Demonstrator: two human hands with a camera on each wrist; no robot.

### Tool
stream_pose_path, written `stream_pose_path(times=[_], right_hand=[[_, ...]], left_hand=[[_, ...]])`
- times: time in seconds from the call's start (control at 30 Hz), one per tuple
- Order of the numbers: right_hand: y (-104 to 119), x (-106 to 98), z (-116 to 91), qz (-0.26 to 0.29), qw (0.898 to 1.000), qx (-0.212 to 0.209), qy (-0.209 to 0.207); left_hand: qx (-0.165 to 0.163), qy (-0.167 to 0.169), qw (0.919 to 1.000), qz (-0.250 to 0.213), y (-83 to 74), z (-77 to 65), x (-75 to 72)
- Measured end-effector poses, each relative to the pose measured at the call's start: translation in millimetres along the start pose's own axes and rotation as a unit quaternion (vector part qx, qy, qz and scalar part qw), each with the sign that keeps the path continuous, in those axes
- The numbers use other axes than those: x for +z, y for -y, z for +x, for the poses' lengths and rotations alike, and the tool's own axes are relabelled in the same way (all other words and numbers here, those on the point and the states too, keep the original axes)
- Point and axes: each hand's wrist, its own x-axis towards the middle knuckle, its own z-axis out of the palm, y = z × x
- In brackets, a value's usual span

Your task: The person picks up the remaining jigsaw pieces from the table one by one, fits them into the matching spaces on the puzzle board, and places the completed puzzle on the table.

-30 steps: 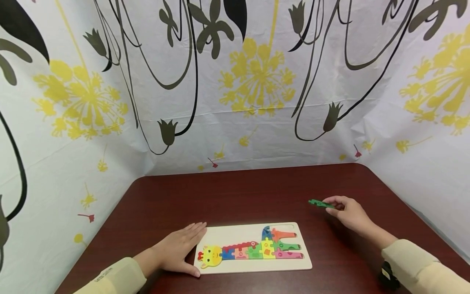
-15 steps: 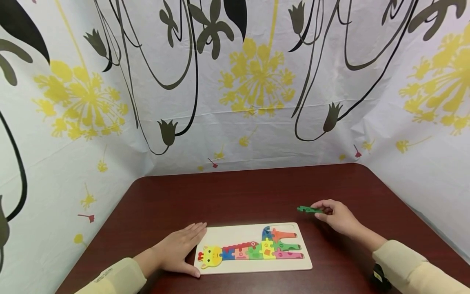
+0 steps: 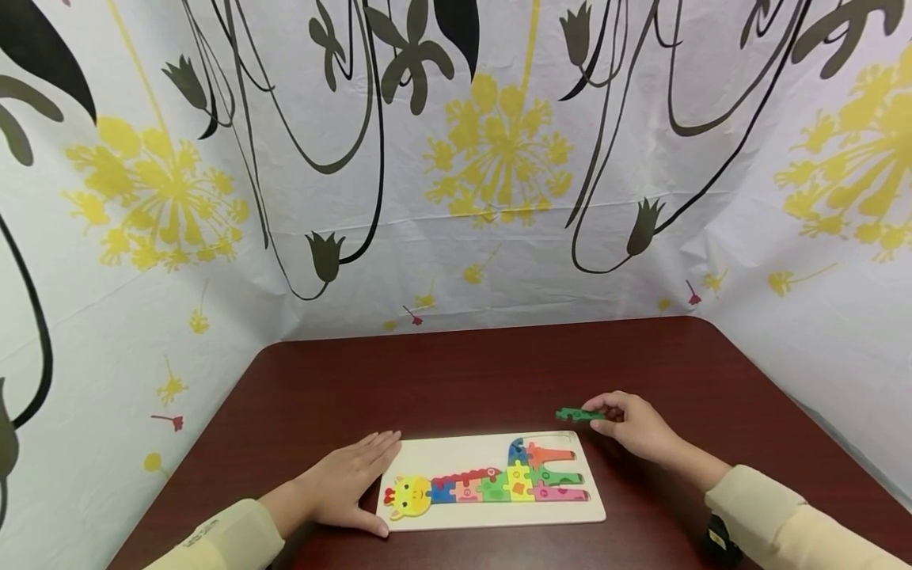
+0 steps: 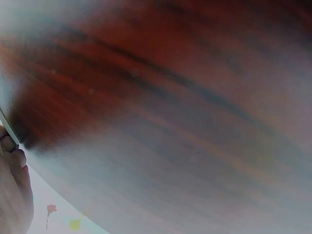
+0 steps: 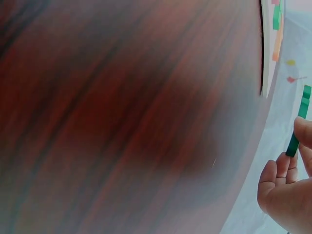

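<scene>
A pale wooden puzzle board (image 3: 442, 461) lies on the table, bearing a giraffe puzzle (image 3: 484, 487) of several bright interlocking pieces. The giraffe's head points left and its legs point right. My left hand (image 3: 352, 481) rests with fingers stretched along the board's left edge, thumb at the near corner. Just past the board's far right corner, my right hand (image 3: 630, 427) pinches a green puzzle piece (image 3: 575, 414) between thumb and fingers, above the table. In the right wrist view, that green puzzle piece (image 5: 303, 109) sticks out beyond the thumb. A bare outlined recess shows above the orange leg.
The dark red-brown table (image 3: 427, 380) has rounded far corners. White cloth (image 3: 456, 277) printed with flowers and vines hangs behind it and along both sides. A black band (image 3: 721, 534) sits at the right sleeve.
My right hand has moved left and nearer, bringing the green puzzle piece to the board's far right corner. The left hand and the board have stayed put.
</scene>
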Motion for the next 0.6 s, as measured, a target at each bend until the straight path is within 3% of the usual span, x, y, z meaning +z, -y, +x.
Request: stream_pose_path(times=[0.6], right_hand=[[15.3, 18.5, 6.9, 0.008, 0.999, -0.015, 0.031]], left_hand=[[-0.002, 0.002, 1.0000, -0.003, 1.4, 0.2, 1.2]])
